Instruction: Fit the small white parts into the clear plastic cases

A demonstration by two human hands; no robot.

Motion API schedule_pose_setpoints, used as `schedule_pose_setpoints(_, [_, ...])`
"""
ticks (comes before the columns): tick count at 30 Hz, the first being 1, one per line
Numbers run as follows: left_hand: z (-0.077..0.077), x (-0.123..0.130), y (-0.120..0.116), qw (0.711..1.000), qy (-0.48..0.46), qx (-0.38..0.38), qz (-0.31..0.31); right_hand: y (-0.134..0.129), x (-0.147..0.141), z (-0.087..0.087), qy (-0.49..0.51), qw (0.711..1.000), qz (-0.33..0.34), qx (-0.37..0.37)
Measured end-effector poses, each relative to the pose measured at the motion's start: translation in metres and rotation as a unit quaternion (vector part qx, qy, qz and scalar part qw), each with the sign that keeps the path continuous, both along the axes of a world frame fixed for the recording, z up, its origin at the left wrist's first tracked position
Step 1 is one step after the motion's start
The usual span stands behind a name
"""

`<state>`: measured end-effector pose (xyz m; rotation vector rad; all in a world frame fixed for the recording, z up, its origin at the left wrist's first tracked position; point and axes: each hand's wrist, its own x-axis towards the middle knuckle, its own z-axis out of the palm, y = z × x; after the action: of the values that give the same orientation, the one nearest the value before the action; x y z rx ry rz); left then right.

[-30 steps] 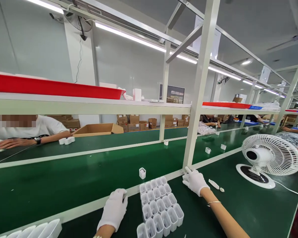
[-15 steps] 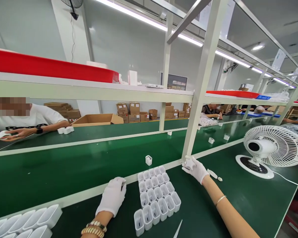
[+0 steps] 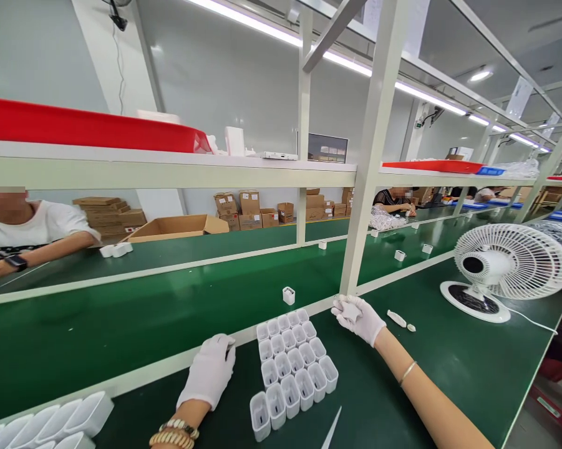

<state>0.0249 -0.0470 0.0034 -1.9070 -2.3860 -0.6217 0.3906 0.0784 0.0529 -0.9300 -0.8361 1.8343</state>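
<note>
While your left hand (image 3: 210, 371) is by the pale strip (image 3: 145, 373), its fingers bend in, and I cannot tell if they hold a thing. Your right hand (image 3: 359, 319) is at the foot of the post (image 3: 369, 156), with its fingers curled. A small white shape shows there, but I cannot tell if you grip it or if it is part of the glove. Both your hands wear white gloves. The white cups (image 3: 290, 396) stand in rows on the dark green surface (image 3: 449, 386), between your two hands, with their open tops up. More cups sit in the near left corner. A white pointed thing (image 3: 331, 429) lies just beside the rows, on your side. One small box (image 3: 289, 295) is on the green belt (image 3: 159, 312), past the far end of the rows. To the right of your right hand lie a long white bit (image 3: 396, 318) and a small bit (image 3: 411, 327), and then a white fan (image 3: 491, 268) stands well apart. Above the belt, a red tray (image 3: 88, 128) rests on the shelf (image 3: 168, 173). Across the belt, a person (image 3: 42, 234) in a white top reaches out one arm.
</note>
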Motion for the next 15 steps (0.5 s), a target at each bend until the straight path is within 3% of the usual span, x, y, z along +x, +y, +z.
schedule_pose_setpoints(15, [-0.003,-0.004,0.001,1.000,0.011,0.006,-0.014,0.007,-0.002,-0.019,-0.055,0.998,0.013,0.027])
